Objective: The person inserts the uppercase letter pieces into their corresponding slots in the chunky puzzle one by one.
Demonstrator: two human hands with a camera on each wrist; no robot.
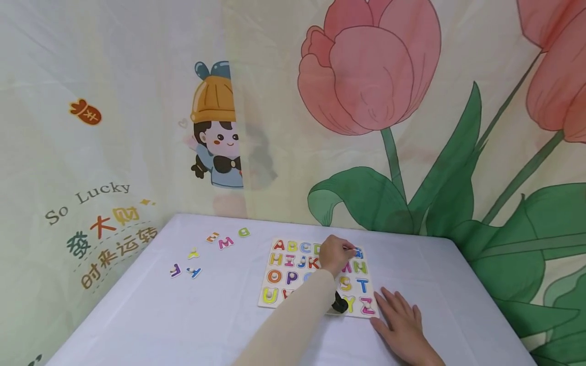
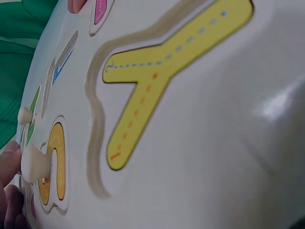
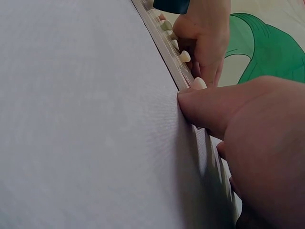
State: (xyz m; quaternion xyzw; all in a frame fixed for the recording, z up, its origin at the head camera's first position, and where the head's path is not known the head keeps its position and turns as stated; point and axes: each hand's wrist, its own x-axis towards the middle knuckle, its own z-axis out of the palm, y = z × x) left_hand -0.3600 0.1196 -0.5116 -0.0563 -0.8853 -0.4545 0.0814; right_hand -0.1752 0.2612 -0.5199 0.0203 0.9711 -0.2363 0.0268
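A wooden alphabet puzzle board (image 1: 262, 284) lies on the white table. My left hand (image 1: 336, 254) reaches across it to the top right corner, where thumb and index finger pinch a blue letter piece (image 1: 358, 253). In the left wrist view, part of the left hand (image 2: 9, 186) shows at the left edge, beyond an orange S piece (image 2: 58, 162) with a knob; a yellow Y recess (image 2: 152, 71) fills the near part. My right hand (image 1: 403, 325) rests by the board's lower right corner, fingers spread. Its thumb (image 3: 205, 105) touches the board's edge in the right wrist view.
Several loose letter pieces lie left of the board: a purple F (image 1: 175, 270), a blue one (image 1: 194, 273), a yellow one (image 1: 194, 253), an orange one (image 1: 212, 237), a pink one (image 1: 226, 242) and a green one (image 1: 244, 232). A printed curtain (image 1: 274, 203) hangs behind the table.
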